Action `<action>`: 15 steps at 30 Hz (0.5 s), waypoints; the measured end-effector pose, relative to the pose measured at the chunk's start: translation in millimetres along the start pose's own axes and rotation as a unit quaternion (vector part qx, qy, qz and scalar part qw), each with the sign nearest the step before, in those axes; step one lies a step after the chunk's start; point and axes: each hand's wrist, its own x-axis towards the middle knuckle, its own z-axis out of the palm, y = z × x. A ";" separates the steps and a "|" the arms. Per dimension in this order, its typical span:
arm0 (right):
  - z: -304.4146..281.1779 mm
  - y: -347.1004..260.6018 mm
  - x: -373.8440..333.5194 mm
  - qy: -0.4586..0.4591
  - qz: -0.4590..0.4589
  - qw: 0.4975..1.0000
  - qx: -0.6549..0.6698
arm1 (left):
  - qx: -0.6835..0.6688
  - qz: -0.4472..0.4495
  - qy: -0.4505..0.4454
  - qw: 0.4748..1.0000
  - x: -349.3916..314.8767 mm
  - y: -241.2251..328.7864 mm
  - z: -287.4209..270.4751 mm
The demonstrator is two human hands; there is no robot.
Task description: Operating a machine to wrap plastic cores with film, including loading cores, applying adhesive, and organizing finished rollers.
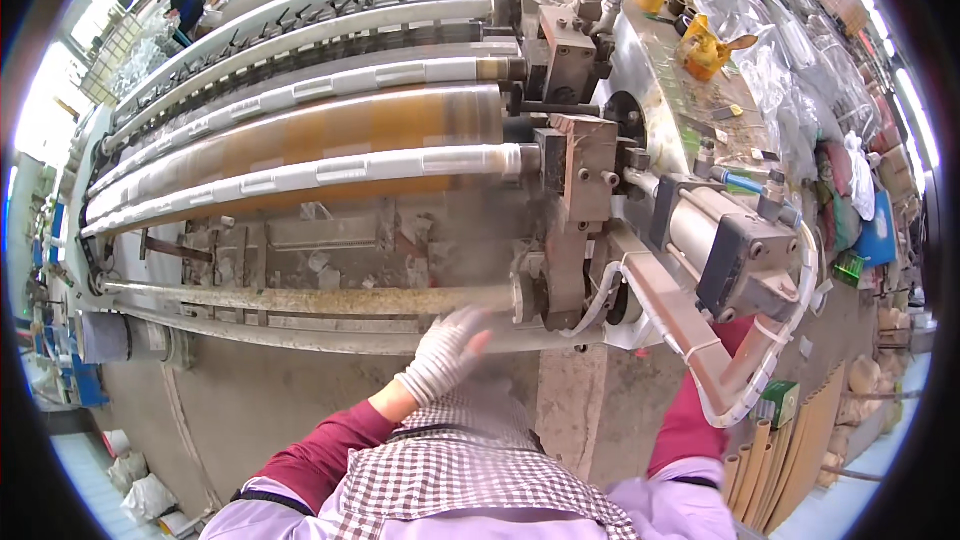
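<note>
Holds the left hand (447, 352), in a pale glove, by the right end of a long pale bar (300, 300), low along the machine (590, 175). Too blurry to tell grip open or closed, or touching. Cannot see the right hand, hidden past the metal cylinder (700, 225). Above, propped at 2 ends, probably for spinning: long rollers (345, 130).

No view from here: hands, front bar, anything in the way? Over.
Left hand near right end of front bar, blurred, contact unclear. Right hand unseen, metal bracket across its sleeve. Bar nearer than white-patched roller.
</note>
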 end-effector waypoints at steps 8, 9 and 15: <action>34.8 -153.4 -204.0 -0.201 0.375 0.876 0.226 | -0.347 -0.032 -0.095 0.932 19.9 20.9 -22.1; 49.7 -168.7 -216.6 -0.216 0.413 0.832 0.301 | -0.379 -0.043 -0.131 0.915 20.2 28.5 -24.9; 172.5 -191.3 -190.8 -0.242 0.178 0.859 0.414 | -0.407 -0.014 0.006 0.913 60.6 37.2 -37.5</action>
